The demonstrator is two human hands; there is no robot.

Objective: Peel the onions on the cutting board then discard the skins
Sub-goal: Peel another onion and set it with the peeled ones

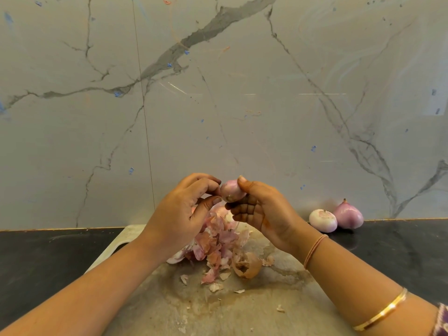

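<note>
Your right hand [264,212] cradles a small pinkish onion [232,191] in the air above the far end of the cutting board [242,309]. Its thumb is pressed on top of the bulb and its fingers are curled underneath. Your left hand [186,214] meets it from the other side, with thumb and curled fingertips pinching at the onion's left end. You cannot tell from here whether they have a flap of skin or the bulb itself.

Directly below your hands, a loose heap of onion skins [218,238], pink and papery, lies on the board. A brown cup-shaped husk [247,265] rests at its near right edge, and a few small flakes are scattered closer to you. The board is pale and stained, and it sits on a black countertop [48,258].

Off to your right, well apart from the board, two more bulbs stand on the counter against the marble backsplash [218,105]. One is a whitish peeled onion [323,220], and touching it on the right is a purple onion [348,215] with a pointed tip.

Your right wrist wears a thin pink band [315,251], and a gold bangle [380,311] sits further up the forearm
</note>
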